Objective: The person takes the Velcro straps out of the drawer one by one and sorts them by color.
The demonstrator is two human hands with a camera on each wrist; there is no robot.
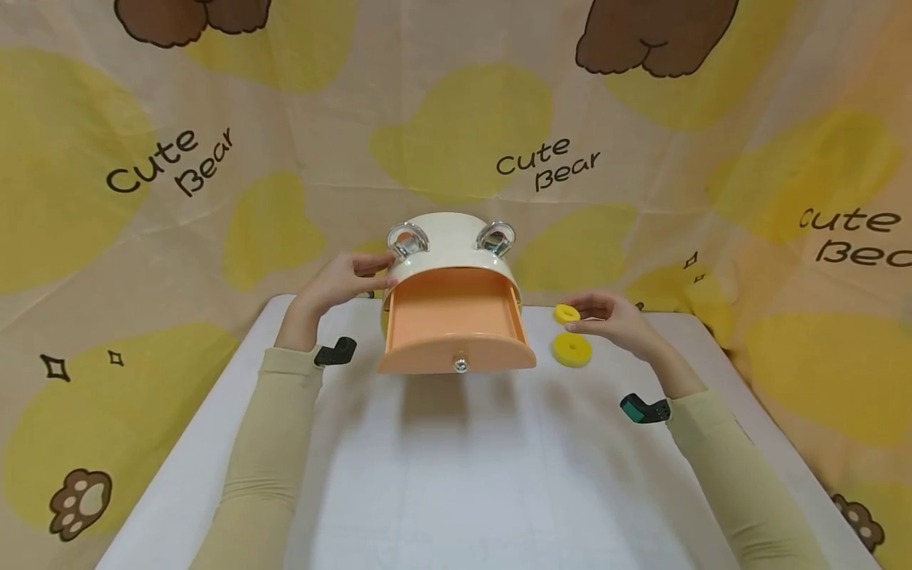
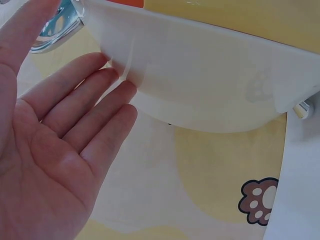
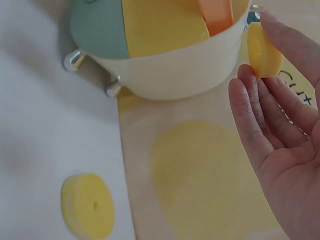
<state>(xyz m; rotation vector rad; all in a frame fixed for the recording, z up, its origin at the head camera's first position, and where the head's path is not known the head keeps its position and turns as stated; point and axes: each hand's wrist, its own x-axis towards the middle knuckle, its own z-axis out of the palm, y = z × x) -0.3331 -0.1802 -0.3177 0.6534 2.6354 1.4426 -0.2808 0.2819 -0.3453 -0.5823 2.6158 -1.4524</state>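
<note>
A rounded white cabinet (image 1: 450, 236) with silver ear-like rings on top stands at the back of the table. Its peach drawer (image 1: 456, 352) is pulled out, and the inside shows bare. My left hand (image 1: 340, 281) rests its extended fingertips against the cabinet's left side, seen up close as a white wall (image 2: 200, 80) in the left wrist view. To the right of the cabinet, my right hand (image 1: 614, 321) pinches a small yellow ring (image 3: 264, 50) between thumb and fingers. A larger yellow disc (image 1: 572, 349) with a small centre hole lies on the table below it.
The white table (image 1: 470, 491) reaches to a patterned cloth (image 1: 456, 103) hanging behind and at both sides. In the right wrist view, the cabinet also shows a green drawer front (image 3: 100, 30) and short silver feet (image 3: 114, 89).
</note>
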